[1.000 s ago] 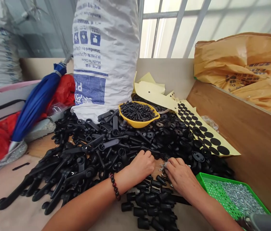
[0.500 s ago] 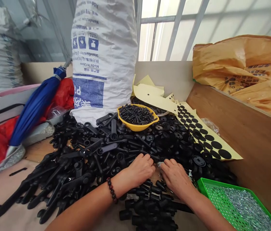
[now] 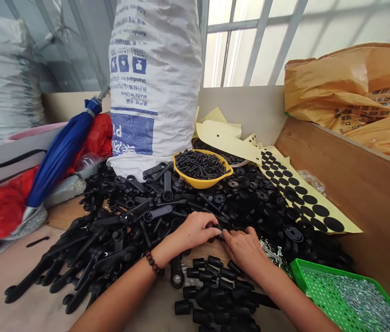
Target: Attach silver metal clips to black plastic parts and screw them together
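Observation:
My left hand [image 3: 198, 229], with a beaded bracelet on the wrist, is closed, thumb and fingers pinched round a small dark part that is mostly hidden. Close beside it, my right hand [image 3: 243, 246] has its fingers drawn together at a tiny silvery piece [image 3: 221, 234] between the two hands. Behind and left of them spreads a heap of black handles [image 3: 158, 212]. Black round discs [image 3: 293, 233] are piled to the right. Short black cylinders [image 3: 203, 317] lie in rows below the hands. Metal clips [image 3: 278, 258] sit by my right wrist.
A yellow bowl [image 3: 201, 183] of black screws stands behind the hands. The green basket [image 3: 303, 276] at right holds small metal pieces. Beyond are a white sack [image 3: 170, 83], a blue umbrella [image 3: 65, 152], sticker sheets [image 3: 349, 226] and a wooden board [image 3: 364, 193].
The view has shifted slightly, moving the scene rightward. My hands have come closer together, and the left thumb and fingers now show in a pinch. A black handle is now visible below my left wrist.

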### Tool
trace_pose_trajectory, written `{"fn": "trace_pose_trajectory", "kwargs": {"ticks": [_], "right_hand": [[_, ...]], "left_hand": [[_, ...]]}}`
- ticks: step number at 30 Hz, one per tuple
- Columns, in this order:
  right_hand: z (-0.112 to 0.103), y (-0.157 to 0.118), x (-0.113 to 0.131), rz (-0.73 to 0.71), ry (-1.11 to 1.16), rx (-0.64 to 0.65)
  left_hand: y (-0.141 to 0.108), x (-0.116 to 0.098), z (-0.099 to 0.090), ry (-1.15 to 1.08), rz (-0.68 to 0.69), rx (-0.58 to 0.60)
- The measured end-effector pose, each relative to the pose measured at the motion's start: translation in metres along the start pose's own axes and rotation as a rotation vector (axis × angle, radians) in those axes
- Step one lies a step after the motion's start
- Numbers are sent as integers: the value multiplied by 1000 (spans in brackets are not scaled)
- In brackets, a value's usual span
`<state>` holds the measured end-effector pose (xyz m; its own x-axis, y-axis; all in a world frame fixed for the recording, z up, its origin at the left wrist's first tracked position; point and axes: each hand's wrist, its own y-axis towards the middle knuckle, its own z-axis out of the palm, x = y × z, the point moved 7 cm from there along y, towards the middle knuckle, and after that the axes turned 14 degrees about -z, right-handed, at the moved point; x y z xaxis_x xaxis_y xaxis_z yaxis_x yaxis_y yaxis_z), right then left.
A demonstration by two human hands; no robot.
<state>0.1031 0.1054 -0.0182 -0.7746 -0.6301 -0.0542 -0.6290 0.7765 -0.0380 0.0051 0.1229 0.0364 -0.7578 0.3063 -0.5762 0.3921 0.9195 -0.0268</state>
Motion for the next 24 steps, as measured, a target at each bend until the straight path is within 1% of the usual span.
{"fn": "trace_pose_trajectory", "kwargs": {"ticks": [4,7,9,12,14,17,21,23,24], "right_hand": [[3,7,3,-20,13,2],[2,4,0,-20,43,-28],[-1,-2,-5,-10,81,-69],[-10,-16,-11,1,175,-164],[-17,-25,-11,-6,260,-238],[-30,-35,-4,-28,388,-358],[-44,-48,6,-37,519,-508],[-49,-55,8,-37,560,-571],[-51,-59,8,-37,576,-597]], "left_hand": [[1,9,-2,-192,-98,25],[0,14,-2,-310,-148,43],[0,16,-4,-382,-174,39],[-1,16,-6,-492,-192,32],[-3,13,-4,-576,-199,64],[-11,4,6,-705,-213,141],[-27,-12,19,-1052,-264,235],[-35,-22,22,-1192,-271,252],[-38,-27,23,-1226,-265,247]]}}
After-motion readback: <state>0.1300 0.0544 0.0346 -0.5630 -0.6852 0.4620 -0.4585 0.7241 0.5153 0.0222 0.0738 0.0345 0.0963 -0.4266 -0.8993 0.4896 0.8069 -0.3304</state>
